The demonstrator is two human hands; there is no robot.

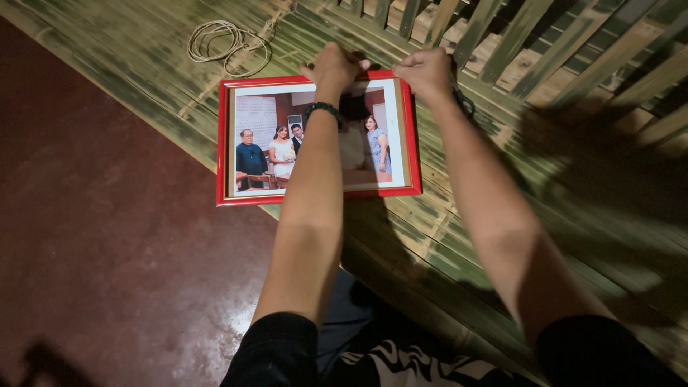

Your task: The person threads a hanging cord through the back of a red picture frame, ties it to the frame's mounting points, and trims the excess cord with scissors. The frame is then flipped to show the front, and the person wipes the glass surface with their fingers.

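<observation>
Both hands, left [334, 67] and right [426, 70], pinched the red frame's [223, 143] top edge on the bamboo surface [459, 236]; stiff, light, probably glass-fronted, best gripped by its rim.

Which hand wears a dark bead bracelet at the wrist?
The left hand, at the red picture frame top edge; the right hand has a bare wrist.

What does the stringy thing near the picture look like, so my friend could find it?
Start at the green bamboo bench beside the dark red floor. On it lies a red picture frame, gripped along its far edge by the left hand and right hand. Just beyond the frame's far left corner sits the coil of pale string, the only thin, looped, loose thing there.
</observation>
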